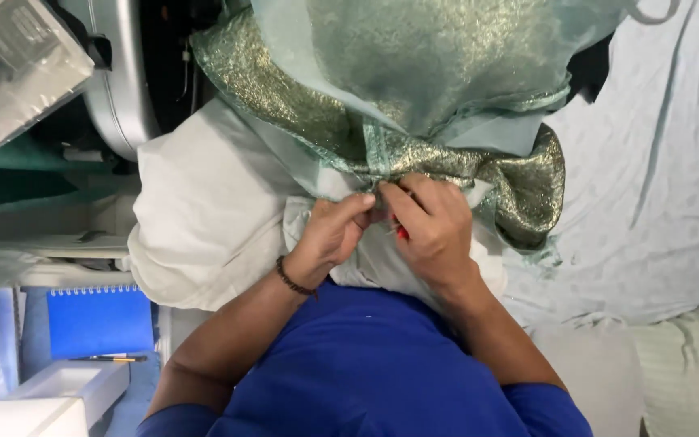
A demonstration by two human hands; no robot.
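At green fabric (414,97), left hand (335,231), right hand (434,222) pinching

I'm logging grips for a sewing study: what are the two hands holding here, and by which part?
Both the left hand and right hand pinch the shimmery green fabric at its gathered lower edge. A small red item shows under the right fingers; unclear.

Green glittery fabric (414,89) over white padded surface (204,210)
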